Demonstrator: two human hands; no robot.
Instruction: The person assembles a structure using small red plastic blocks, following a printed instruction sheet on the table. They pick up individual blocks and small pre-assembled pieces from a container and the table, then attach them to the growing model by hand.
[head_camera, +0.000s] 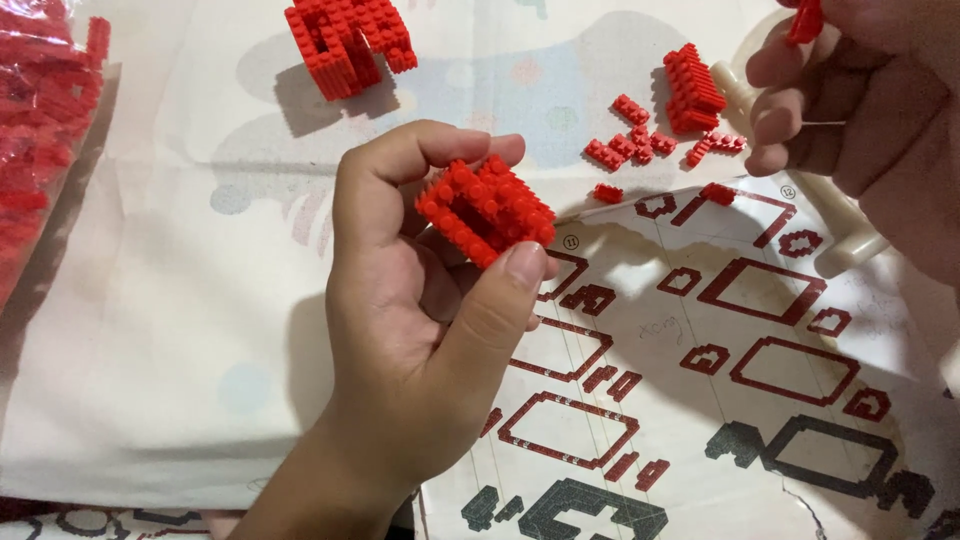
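A red brick block (486, 210) is pinched between thumb and fingers of the left hand (420, 300), above the instruction sheet (740, 340). A small red piece (805, 20) is gripped by the right hand (860, 110), near loose red bricks (640, 140).

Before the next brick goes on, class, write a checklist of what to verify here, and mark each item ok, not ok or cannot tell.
1. Left hand has a firm grip on the small red block assembly: ok.
2. Right hand holds a red piece: ok.
3. Piece's shape identified: cannot tell, mostly out of view.
4. Instruction sheet visible: ok.
5. Loose red bricks lie near: ok.
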